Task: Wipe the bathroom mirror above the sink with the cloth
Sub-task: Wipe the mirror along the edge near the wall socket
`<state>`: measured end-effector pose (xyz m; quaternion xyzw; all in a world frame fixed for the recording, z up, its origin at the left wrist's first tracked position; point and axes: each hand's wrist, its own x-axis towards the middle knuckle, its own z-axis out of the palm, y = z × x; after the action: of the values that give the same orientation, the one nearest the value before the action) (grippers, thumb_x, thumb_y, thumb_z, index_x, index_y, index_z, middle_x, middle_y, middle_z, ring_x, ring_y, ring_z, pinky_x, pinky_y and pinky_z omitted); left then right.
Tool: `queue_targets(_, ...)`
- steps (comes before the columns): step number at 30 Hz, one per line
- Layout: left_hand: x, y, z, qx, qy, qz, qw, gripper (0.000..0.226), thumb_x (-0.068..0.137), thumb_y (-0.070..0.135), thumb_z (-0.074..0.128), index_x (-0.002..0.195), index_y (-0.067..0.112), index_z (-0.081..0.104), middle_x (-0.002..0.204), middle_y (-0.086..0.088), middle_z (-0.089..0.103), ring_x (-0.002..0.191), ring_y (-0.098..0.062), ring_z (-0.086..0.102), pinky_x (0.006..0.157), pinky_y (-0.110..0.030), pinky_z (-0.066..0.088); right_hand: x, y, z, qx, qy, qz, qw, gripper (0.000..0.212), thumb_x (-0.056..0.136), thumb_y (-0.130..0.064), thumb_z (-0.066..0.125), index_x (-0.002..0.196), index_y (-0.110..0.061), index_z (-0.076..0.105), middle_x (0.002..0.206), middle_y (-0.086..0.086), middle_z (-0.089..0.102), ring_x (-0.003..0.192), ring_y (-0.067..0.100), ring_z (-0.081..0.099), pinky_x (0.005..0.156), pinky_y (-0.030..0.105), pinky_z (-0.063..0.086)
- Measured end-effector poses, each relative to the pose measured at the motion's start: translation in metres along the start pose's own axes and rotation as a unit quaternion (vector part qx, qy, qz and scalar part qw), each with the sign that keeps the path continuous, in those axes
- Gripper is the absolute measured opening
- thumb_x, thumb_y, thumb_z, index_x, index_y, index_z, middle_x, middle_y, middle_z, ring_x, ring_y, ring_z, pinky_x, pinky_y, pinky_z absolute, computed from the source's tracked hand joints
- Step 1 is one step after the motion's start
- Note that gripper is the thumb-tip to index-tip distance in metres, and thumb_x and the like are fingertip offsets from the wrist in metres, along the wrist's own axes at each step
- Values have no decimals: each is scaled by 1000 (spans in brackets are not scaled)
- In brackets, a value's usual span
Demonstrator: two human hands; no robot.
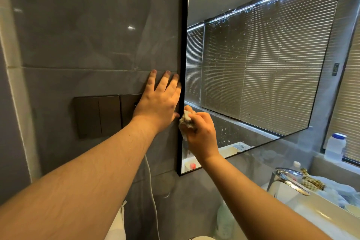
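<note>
Right hand [200, 132] grips the cloth [186, 121] against the mirror's [253, 64] left edge; left hand [157, 107] flat.

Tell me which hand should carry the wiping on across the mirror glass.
Right. The right hand already grips the cloth against the mirror, while the left hand lies flat on the wall.

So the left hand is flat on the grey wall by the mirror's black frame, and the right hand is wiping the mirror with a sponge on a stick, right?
Not quite. The head view shows the right hand holding a crumpled cloth, not a sponge on a stick, at the mirror's left edge. The rest stands: the left hand lies flat on the grey wall by the black frame.
</note>
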<state>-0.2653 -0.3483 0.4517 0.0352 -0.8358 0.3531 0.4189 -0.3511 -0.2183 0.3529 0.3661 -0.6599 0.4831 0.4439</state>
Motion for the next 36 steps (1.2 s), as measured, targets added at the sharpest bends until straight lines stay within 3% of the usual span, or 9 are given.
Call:
queue_targets(3, 0, 0, -1, 5, 7, -4, 1000, 85, 83, 60, 55, 148, 11, 31, 156, -13, 26, 146, -35, 18, 115, -63, 4, 27, -8, -4, 4, 0, -24, 1000, 28, 82, -13, 75, 110, -7, 72, 94, 2, 56, 88, 21, 57, 85, 21, 46)
queue_targets(6, 2, 1, -1, -6, -8, -9, 1000, 90, 80, 61, 58, 148, 10, 31, 156, -14, 26, 146, -34, 18, 115, -63, 2, 56, -13, -6, -9, 11, -34, 999, 29, 81, -10, 76, 109, -5, 72, 92, 11, 60, 86, 19, 55, 86, 5, 37)
queue_targets(8, 2, 1, -1, -18, -21, -22, 999, 95, 78, 63, 60, 150, 10, 28, 157, -16, 23, 147, -33, 15, 116, -61, 1, 77, -18, -8, -19, 16, -36, 999, 28, 80, -10, 78, 107, -5, 73, 92, 13, 61, 85, 17, 53, 85, 2, 34)
queue_targets(14, 4, -3, -10, -26, -41, -17, 999, 93, 86, 64, 48, 153, 11, 11, 161, -12, 6, 149, -28, 2, 116, -56, -7, 127, -37, -16, -13, 9, -20, 1000, 21, 78, -15, 78, 98, -11, 75, 88, 10, 64, 84, 16, 52, 77, 17, 39)
queue_targets(19, 19, -21, -27, -24, -13, -23, 999, 91, 73, 63, 65, 142, 8, 42, 148, -14, 40, 138, -28, 36, 113, -48, 18, 112, -33, -23, -14, -15, -32, 999, 31, 80, -15, 73, 110, -11, 73, 97, 11, 61, 89, 21, 54, 79, 8, 32)
queue_targets(22, 44, -51, -44, -11, -17, -34, 999, 99, 80, 66, 55, 151, 7, 19, 159, -15, 15, 147, -30, 14, 118, -52, 5, 101, -29, -22, -20, -26, -48, 998, 37, 78, -12, 69, 115, -10, 71, 99, 10, 60, 91, 23, 52, 84, 2, 31)
queue_targets(27, 95, -90, -67, 29, -2, -23, 999, 115, 76, 78, 45, 152, 5, -1, 161, -13, -4, 149, -29, -5, 118, -56, -1, 112, -27, -17, -35, -16, -55, 998, 40, 80, -13, 70, 121, -12, 70, 100, 7, 64, 90, 28, 58, 82, 32, 48)
queue_targets(36, 154, -126, -76, 48, 32, -29, 998, 124, 66, 91, 25, 152, 8, -6, 161, -12, -8, 148, -28, -11, 116, -56, -10, 169, -38, -21, -21, 52, -115, 992, 36, 85, -35, 59, 114, -19, 74, 89, -1, 61, 83, 20, 57, 74, 36, 50)
